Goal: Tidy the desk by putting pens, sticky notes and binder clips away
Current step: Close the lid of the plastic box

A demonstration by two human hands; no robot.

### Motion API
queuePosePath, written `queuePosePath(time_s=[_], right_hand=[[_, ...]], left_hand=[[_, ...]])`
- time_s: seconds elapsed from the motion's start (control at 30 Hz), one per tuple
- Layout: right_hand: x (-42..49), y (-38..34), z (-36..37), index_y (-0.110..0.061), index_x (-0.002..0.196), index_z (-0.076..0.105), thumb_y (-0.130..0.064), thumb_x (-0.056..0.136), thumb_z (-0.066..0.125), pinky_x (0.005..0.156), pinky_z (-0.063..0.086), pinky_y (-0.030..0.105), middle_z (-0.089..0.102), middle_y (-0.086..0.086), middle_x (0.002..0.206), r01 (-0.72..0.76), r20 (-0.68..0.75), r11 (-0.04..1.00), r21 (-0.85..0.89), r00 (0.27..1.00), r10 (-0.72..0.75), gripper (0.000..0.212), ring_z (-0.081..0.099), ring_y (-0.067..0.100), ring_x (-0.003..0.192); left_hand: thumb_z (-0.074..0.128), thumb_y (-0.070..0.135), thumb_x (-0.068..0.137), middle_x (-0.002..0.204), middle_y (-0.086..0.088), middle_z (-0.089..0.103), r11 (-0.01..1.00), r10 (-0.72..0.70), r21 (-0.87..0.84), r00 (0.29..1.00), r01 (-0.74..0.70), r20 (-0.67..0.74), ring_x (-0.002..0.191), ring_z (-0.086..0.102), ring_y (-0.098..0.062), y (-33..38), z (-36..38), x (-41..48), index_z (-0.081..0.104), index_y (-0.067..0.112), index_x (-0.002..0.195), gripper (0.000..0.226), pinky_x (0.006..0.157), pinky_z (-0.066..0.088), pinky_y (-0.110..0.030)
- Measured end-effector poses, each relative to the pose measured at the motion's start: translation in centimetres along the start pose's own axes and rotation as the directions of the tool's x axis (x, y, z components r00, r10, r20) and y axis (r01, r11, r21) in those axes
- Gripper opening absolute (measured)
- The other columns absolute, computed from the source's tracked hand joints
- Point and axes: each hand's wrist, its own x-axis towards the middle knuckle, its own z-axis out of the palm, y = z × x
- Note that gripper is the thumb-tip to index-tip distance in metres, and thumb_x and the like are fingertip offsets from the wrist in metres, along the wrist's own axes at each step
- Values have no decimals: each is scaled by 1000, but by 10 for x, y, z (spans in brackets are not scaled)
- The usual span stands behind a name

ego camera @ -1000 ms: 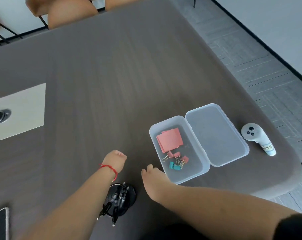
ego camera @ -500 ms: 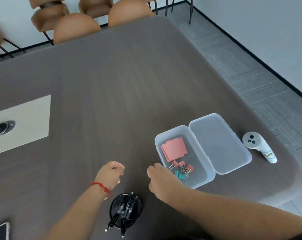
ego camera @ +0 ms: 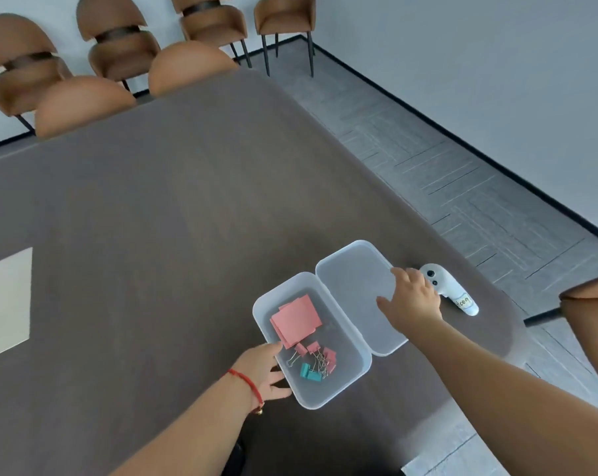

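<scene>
A clear plastic box (ego camera: 328, 401) lies open near the desk's right end. Inside are pink sticky notes (ego camera: 295, 319) and several pink and teal binder clips (ego camera: 316, 360). Its hinged lid (ego camera: 350, 280) lies flat to the right. My left hand (ego camera: 263, 369) grips the box's near-left wall, thumb at the rim and fingers spread along the side. My right hand (ego camera: 412, 300) lies across the lid, with its fingertips curled on the lid's far right edge. No pens are in view.
A white controller (ego camera: 447, 286) with a label lies just right of the lid, close to my right hand. The dark desk (ego camera: 153, 218) has a beige inset panel (ego camera: 5, 300) at the left. Brown chairs (ego camera: 84, 101) line the far edge; another chair back (ego camera: 589, 293) is at the right.
The view tilted up and the black pen holder left the frame. My left hand moved right to the box's wall, and my right hand reached across to the lid's far edge.
</scene>
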Motion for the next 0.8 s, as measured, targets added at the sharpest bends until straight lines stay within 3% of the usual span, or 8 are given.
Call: queuePosePath(time_s=[0.1, 0.23, 0.33, 0.47, 0.53, 0.6, 0.7, 0.8], right_hand=[[17, 8, -8, -21, 142, 37, -48, 86, 57, 93, 48, 44, 55, 7, 131, -72, 153, 994, 78, 986, 59, 66, 56, 31, 115], [23, 15, -28, -23, 129, 54, -39, 86, 54, 86, 50, 40, 62, 9, 118, -47, -57, 983, 175, 997, 58, 46, 57, 33, 110], [12, 6, -51, -22, 105, 67, -42, 88, 50, 65, 44, 30, 59, 2, 83, 100, -66, 969, 225, 994, -87, 31, 58, 30, 85], [-21, -27, -81, -23, 121, 61, -45, 94, 51, 59, 37, 25, 52, -11, 71, 230, -6, 929, 292, 971, -238, 36, 58, 15, 73], [-35, -46, -88, -23, 112, 65, -43, 92, 55, 53, 39, 24, 53, -10, 69, 266, 25, 892, 366, 955, -296, 30, 52, 7, 62], [-44, -63, -86, -23, 102, 67, -41, 90, 60, 58, 43, 24, 62, -7, 79, 218, 136, 852, 476, 939, -317, 23, 55, 8, 66], [-58, -82, -68, -30, 96, 62, -47, 81, 67, 59, 46, 22, 60, -10, 84, 138, 286, 851, 506, 904, -317, 23, 57, 7, 70], [-75, -94, -32, -36, 104, 51, -62, 76, 61, 60, 49, 28, 61, -8, 84, 293, 333, 921, 256, 868, -368, 40, 61, 13, 75]], left_hand=[[56, 49, 87, 127, -13, 58, 997, -54, -63, 999, 53, -3, 116, 56, -37, 2, 8, 7, 51, 18, 126, 50, 94, 47, -60], [51, 61, 84, 128, -12, 57, 993, -80, -85, 996, 82, 24, 117, 54, -40, 8, 6, 10, 52, 22, 123, 56, 94, 45, -64], [48, 62, 84, 118, -10, 59, 994, -69, -87, 996, 73, 51, 106, 56, -36, 10, 4, 8, 57, 22, 109, 47, 82, 48, -57], [42, 47, 93, 114, -5, 60, 993, -63, -93, 991, 74, 115, 99, 55, -31, 11, 0, 8, 55, 23, 108, 31, 78, 46, -52], [43, 35, 96, 118, -5, 59, 995, -58, -78, 992, 67, 116, 100, 55, -30, 10, -1, 9, 53, 23, 114, 24, 72, 50, -49], [45, 19, 96, 124, -9, 58, 998, -44, -48, 994, 49, 99, 102, 56, -31, 8, -3, 12, 51, 17, 121, 25, 68, 54, -49], [43, 11, 94, 134, -15, 54, 999, -36, -22, 997, 37, 65, 115, 54, -35, 5, -5, 18, 48, 11, 128, 34, 82, 52, -58], [29, 27, 96, 135, -10, 51, 987, -84, -131, 994, 93, 76, 123, 45, -33, 6, -7, 14, 48, 15, 126, 38, 103, 33, -57]])
